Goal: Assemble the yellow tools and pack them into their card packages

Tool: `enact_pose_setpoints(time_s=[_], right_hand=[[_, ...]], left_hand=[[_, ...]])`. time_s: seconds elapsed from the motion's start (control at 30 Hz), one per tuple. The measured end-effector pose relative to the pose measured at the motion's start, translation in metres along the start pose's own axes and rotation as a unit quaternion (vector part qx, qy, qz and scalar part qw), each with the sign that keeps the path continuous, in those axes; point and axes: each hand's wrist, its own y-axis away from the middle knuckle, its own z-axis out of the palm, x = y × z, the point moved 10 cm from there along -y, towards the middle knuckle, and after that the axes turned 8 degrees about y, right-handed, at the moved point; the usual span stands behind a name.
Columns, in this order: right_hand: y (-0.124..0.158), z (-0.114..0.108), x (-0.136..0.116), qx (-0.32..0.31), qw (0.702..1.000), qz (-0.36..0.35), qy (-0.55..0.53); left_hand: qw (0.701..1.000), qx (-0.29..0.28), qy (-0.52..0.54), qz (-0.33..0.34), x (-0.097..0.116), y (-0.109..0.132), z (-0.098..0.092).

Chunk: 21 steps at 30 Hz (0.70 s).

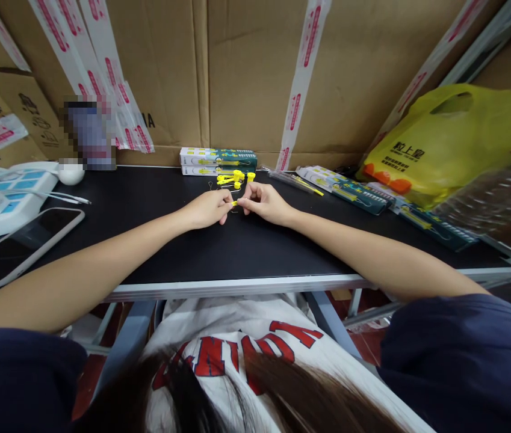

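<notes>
My left hand (207,208) and my right hand (264,202) meet at the middle of the black table (237,246). Both are closed in a pinch on one small yellow piece (234,204) held between their fingertips. Just beyond them lies a little heap of yellow plastic parts (232,178) with thin wire loops beside it. Behind the heap stands a white and dark green box (218,160).
A phone (20,243) and a white and blue power strip (9,198) lie at the left. Flat packaged kits (349,191) and a yellow plastic bag (454,141) sit at the right. Cardboard boxes (246,72) wall off the back.
</notes>
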Motion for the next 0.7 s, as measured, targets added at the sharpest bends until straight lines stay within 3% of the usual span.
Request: enact_pose_setpoints(time_s=[0.3, 0.53, 0.7], right_hand=[[0.000, 0.000, 0.000, 0.014, 1.000, -0.001, -0.013], [-0.003, -0.004, -0.002, 0.021, 1.000, -0.012, -0.017], [-0.001, -0.001, -0.009, 0.002, 1.000, -0.019, -0.003]], left_hand=[[0.998, 0.035, -0.034, 0.026, 0.004, 0.001, -0.002], [0.996, 0.007, 0.075, -0.050, -0.006, 0.001, 0.006], [0.999, 0.045, 0.001, -0.003, 0.002, -0.002, -0.007]])
